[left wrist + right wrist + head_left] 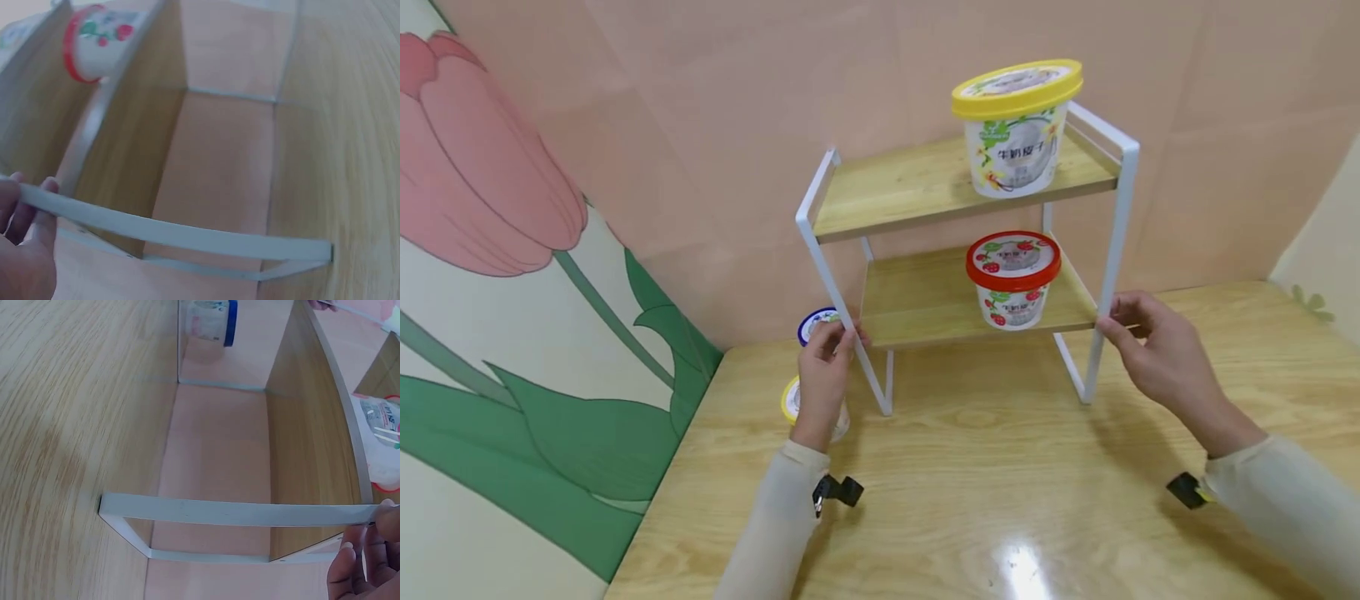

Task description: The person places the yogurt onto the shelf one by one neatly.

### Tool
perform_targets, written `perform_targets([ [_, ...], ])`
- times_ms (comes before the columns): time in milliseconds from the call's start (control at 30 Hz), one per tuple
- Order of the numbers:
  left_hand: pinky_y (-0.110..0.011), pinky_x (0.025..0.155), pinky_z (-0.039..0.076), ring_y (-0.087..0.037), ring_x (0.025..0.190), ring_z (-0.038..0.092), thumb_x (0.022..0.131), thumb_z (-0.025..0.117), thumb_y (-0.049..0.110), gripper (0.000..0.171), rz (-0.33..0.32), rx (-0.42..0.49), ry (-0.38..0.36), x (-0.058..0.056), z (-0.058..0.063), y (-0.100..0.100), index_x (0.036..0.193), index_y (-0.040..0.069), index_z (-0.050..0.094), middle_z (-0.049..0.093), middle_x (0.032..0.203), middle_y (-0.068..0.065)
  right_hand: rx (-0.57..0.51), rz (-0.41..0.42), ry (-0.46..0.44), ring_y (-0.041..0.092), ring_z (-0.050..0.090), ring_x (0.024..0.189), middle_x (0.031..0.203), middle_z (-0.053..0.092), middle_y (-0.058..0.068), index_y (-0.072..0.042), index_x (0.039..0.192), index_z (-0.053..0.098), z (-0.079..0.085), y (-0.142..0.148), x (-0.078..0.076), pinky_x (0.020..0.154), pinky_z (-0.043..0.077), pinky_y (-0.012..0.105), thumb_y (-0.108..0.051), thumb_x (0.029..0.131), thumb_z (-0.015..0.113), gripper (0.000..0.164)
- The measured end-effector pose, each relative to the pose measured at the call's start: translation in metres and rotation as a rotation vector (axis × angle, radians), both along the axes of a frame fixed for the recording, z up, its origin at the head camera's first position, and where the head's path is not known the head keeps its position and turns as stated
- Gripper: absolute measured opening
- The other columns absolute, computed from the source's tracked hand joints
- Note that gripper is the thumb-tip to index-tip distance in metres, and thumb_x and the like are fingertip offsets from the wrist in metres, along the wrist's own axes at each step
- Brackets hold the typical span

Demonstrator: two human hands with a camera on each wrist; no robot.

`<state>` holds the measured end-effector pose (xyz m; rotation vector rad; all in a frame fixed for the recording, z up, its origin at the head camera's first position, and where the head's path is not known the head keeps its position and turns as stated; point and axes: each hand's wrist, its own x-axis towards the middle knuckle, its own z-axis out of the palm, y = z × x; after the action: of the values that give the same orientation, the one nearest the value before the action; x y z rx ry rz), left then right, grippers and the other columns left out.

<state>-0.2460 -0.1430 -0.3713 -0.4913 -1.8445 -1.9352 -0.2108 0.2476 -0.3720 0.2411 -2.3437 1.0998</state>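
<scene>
A two-tier shelf rack (887, 187) with wooden boards and a white frame stands between my hands. My left hand (822, 379) pinches its left front leg at the height of the lower board. At the same height on the other side, my right hand (1165, 354) grips the right leg, thumb in front; the right wrist view shows the fingertips (350, 547) at the white bar. A yellow-lidded tub (1018, 154) sits on the upper board near its right end. Below it, a red-lidded tub (1013, 304) rests on the lower board.
Left of the rack, a blue-lidded tub (811, 321) and another yellow-lidded tub (790, 400) are on the wooden table (955, 492), partly hidden by my left hand and arm. A peach-coloured backdrop (715, 150) rises behind; a tulip-painted panel (490, 175) borders the left.
</scene>
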Motion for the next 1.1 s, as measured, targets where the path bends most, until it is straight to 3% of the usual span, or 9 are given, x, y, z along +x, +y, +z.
perform_targets([
  [133, -0.021, 0.09, 0.057, -0.012, 0.1, 0.066, 0.094, 0.066, 0.003, 0.022, -0.027, 0.006, -0.158, 0.003, 0.004, -0.014, 0.114, -0.006, 0.062, 0.067, 0.105, -0.004, -0.011, 0.011, 0.019, -0.018, 0.046, 0.081, 0.09, 0.053, -0.025, 0.001, 0.108, 0.059, -0.004, -0.002, -0.001, 0.072, 0.038, 0.0, -0.011, 0.098, 0.062, 0.015],
  [267, -0.02, 0.094, 0.055, -0.018, 0.111, 0.061, 0.091, 0.068, -0.001, 0.026, -0.026, -0.036, -0.219, 0.007, 0.006, -0.039, 0.116, -0.001, 0.061, 0.066, 0.107, 0.002, -0.019, 0.009, 0.022, -0.019, 0.045, 0.084, 0.095, 0.062, -0.002, 0.002, 0.11, 0.058, -0.004, -0.004, 0.0, 0.072, 0.038, 0.001, -0.011, 0.099, 0.06, 0.017],
  [400, -0.031, 0.108, 0.049, -0.02, 0.12, 0.058, 0.092, 0.069, 0.004, 0.034, -0.019, -0.213, -0.219, 0.011, 0.002, -0.071, 0.124, -0.001, 0.059, 0.061, 0.121, -0.003, -0.024, 0.004, 0.026, -0.021, 0.044, 0.086, 0.099, 0.063, 0.017, 0.004, 0.111, 0.055, -0.005, -0.005, 0.002, 0.072, 0.038, 0.0, -0.009, 0.1, 0.058, 0.017],
  [500, -0.047, 0.123, 0.031, -0.02, 0.133, 0.047, 0.088, 0.075, 0.008, 0.046, -0.02, -0.398, -0.211, 0.013, -0.007, -0.093, 0.131, 0.006, 0.057, 0.053, 0.137, -0.006, -0.018, 0.007, 0.028, -0.022, 0.043, 0.088, 0.1, 0.063, 0.017, 0.005, 0.111, 0.055, -0.005, -0.007, 0.002, 0.073, 0.037, 0.0, -0.008, 0.1, 0.057, 0.017],
  [600, -0.059, 0.124, 0.017, -0.027, 0.145, 0.031, 0.082, 0.081, 0.009, 0.067, -0.052, -0.543, -0.207, 0.013, -0.016, -0.112, 0.142, 0.012, 0.05, 0.042, 0.151, -0.009, -0.018, 0.014, 0.016, -0.021, 0.043, 0.089, 0.101, 0.063, 0.018, 0.005, 0.112, 0.054, -0.004, -0.008, 0.001, 0.073, 0.037, 0.002, -0.008, 0.101, 0.056, 0.017],
  [700, -0.063, 0.123, 0.015, -0.034, 0.149, 0.021, 0.078, 0.084, 0.012, 0.088, -0.106, -0.598, -0.261, 0.015, -0.025, -0.124, 0.152, 0.016, 0.037, 0.03, 0.159, -0.009, -0.016, 0.031, 0.006, -0.021, 0.041, 0.09, 0.103, 0.063, 0.022, 0.006, 0.114, 0.053, -0.002, -0.008, 0.0, 0.073, 0.036, 0.001, -0.008, 0.101, 0.054, 0.018],
  [867, -0.061, 0.123, 0.019, -0.034, 0.15, 0.023, 0.079, 0.085, 0.021, 0.098, -0.171, -0.566, -0.401, 0.009, -0.041, -0.132, 0.158, 0.02, 0.025, 0.027, 0.163, -0.007, -0.013, 0.031, -0.002, -0.021, 0.041, 0.091, 0.106, 0.062, 0.024, 0.006, 0.114, 0.051, 0.001, -0.007, -0.001, 0.072, 0.035, 0.0, -0.009, 0.103, 0.052, 0.019],
  [1000, -0.053, 0.124, 0.023, -0.03, 0.146, 0.033, 0.083, 0.081, 0.012, 0.092, -0.196, -0.446, -0.491, -0.001, -0.059, -0.136, 0.157, 0.016, 0.027, 0.034, 0.16, -0.006, -0.015, 0.028, -0.003, -0.021, 0.042, 0.09, 0.107, 0.062, 0.022, 0.005, 0.113, 0.052, 0.0, -0.009, -0.001, 0.071, 0.036, 0.001, -0.01, 0.103, 0.052, 0.018],
  [1100, -0.047, 0.123, 0.025, -0.027, 0.145, 0.034, 0.084, 0.077, 0.007, 0.088, -0.211, -0.395, -0.526, -0.004, -0.073, -0.138, 0.157, 0.015, 0.028, 0.034, 0.16, -0.005, -0.014, 0.032, -0.005, -0.021, 0.042, 0.09, 0.106, 0.062, 0.022, 0.006, 0.113, 0.052, -0.002, -0.01, 0.0, 0.071, 0.036, 0.001, -0.009, 0.103, 0.052, 0.018],
])
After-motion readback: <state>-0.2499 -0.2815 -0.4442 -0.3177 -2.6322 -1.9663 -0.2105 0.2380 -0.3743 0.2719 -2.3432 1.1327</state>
